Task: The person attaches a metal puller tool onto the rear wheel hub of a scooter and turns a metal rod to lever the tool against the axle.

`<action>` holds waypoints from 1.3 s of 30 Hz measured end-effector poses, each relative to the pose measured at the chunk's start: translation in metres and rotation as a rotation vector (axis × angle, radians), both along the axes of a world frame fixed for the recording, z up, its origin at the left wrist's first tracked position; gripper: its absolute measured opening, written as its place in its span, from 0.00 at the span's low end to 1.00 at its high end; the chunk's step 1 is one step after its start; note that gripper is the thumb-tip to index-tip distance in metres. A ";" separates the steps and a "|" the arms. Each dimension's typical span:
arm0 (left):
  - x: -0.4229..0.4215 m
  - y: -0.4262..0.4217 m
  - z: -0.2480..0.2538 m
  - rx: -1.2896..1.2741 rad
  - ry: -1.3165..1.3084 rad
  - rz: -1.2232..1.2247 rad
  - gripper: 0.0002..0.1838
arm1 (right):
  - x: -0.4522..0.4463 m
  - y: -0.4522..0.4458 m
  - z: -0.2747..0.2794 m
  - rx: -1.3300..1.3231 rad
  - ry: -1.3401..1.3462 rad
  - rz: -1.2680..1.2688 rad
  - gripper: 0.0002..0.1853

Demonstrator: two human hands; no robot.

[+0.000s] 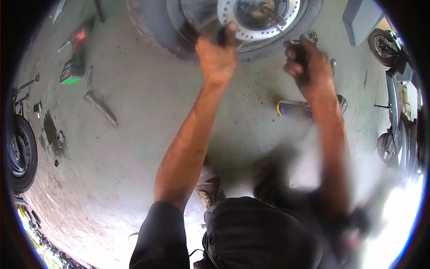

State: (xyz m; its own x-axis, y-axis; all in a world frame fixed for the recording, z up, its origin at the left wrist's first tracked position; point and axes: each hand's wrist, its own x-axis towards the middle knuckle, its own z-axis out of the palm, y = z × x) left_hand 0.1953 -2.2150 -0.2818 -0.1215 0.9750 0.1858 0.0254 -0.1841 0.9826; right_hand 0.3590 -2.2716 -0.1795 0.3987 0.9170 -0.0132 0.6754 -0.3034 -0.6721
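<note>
A wheel with a black tyre and a drilled brake disc fills the top centre, an axle sticking out of its hub. My left hand is at the tyre's near side, thumb up and fingers curled; what it grips, if anything, is hidden. Right of the wheel, my right hand has its fingers wrapped round a dark object, blurred, with a thin shaft pointing toward the hub. Below that hand a spray can with a yellow rim lies on the floor, partly behind my forearm.
On the floor at left are a red and green power drill and a grey tool. Another wheel stands at the far left edge. Scooters line the right side. A grey panel is at the upper right.
</note>
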 end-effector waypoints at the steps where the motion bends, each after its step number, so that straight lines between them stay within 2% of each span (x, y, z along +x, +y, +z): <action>1: 0.001 0.000 0.000 0.013 0.004 0.011 0.20 | 0.003 -0.002 0.001 0.015 -0.018 -0.007 0.22; 5: -0.001 -0.002 0.000 0.017 0.034 0.013 0.20 | 0.005 -0.014 -0.007 0.057 -0.071 -0.029 0.25; 6: -0.001 -0.002 0.003 -0.005 0.025 0.007 0.20 | 0.002 -0.015 -0.012 0.285 -0.466 0.075 0.24; 9: -0.001 0.002 0.001 -0.003 0.037 0.019 0.20 | 0.001 -0.015 -0.003 0.097 -0.614 0.095 0.22; 12: 0.001 0.000 -0.003 -0.053 -0.029 -0.004 0.20 | 0.001 -0.015 -0.011 0.057 -0.728 0.129 0.22; 16: 0.015 -0.009 -0.009 -0.082 -0.344 -0.095 0.23 | -0.036 -0.005 -0.021 0.046 0.753 -0.216 0.19; 17: 0.016 -0.014 -0.011 -0.313 -0.410 -0.203 0.25 | -0.037 -0.005 -0.019 0.033 0.730 -0.208 0.20; 19: 0.012 -0.031 0.019 -0.776 -0.538 -0.426 0.32 | -0.037 -0.005 -0.009 0.014 0.672 -0.195 0.21; 23: 0.029 -0.021 0.012 -0.721 -0.766 -0.636 0.26 | -0.038 -0.011 0.001 -0.065 0.560 -0.166 0.23; 24: 0.032 -0.018 0.019 -0.746 -0.837 -0.605 0.22 | -0.028 -0.012 -0.004 0.032 -0.007 0.039 0.27; 27: 0.041 -0.009 0.032 -0.739 -0.936 -0.601 0.15 | -0.027 -0.015 -0.013 0.261 -0.446 0.203 0.28; 31: 0.049 -0.007 0.036 -0.766 -0.996 -0.545 0.13 | -0.026 -0.005 -0.002 -0.039 -0.529 0.135 0.27; 34: 0.055 -0.005 0.025 -0.746 -1.069 -0.637 0.12 | -0.013 0.006 -0.011 -0.044 -0.038 -0.051 0.23; 37: 0.058 -0.002 0.023 -0.755 -1.028 -0.675 0.08 | -0.018 0.000 -0.010 0.059 0.965 -0.260 0.22; 38: 0.058 -0.001 0.024 -0.781 -0.999 -0.688 0.08 | -0.014 0.000 -0.014 0.075 1.220 -0.268 0.20; 39: 0.055 0.000 0.029 -0.807 -0.968 -0.699 0.08 | -0.009 -0.001 -0.017 0.049 1.269 -0.239 0.20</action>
State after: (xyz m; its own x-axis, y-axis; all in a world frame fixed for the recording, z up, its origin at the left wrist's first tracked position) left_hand 0.2502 -2.2152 -0.2531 0.6596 0.6838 -0.3120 -0.5610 0.7241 0.4011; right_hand 0.3495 -2.2728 -0.1960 0.2854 0.8353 -0.4699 -0.5068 -0.2846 -0.8137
